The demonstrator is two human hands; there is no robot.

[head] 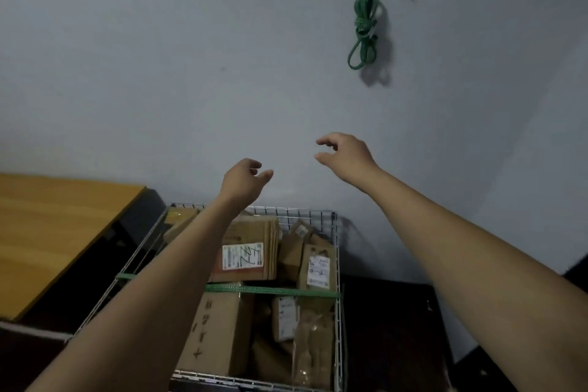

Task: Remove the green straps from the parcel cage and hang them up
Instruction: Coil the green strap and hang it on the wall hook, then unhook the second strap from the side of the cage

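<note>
While hands hover empty, grey wall [191, 57], wooden table [57, 232]

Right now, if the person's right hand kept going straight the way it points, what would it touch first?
Probably the bare grey wall. The empty right hand reaches forward and leftward with nothing ahead; the coiled green strap hangs higher, off that line. Depth is unclear.
</note>
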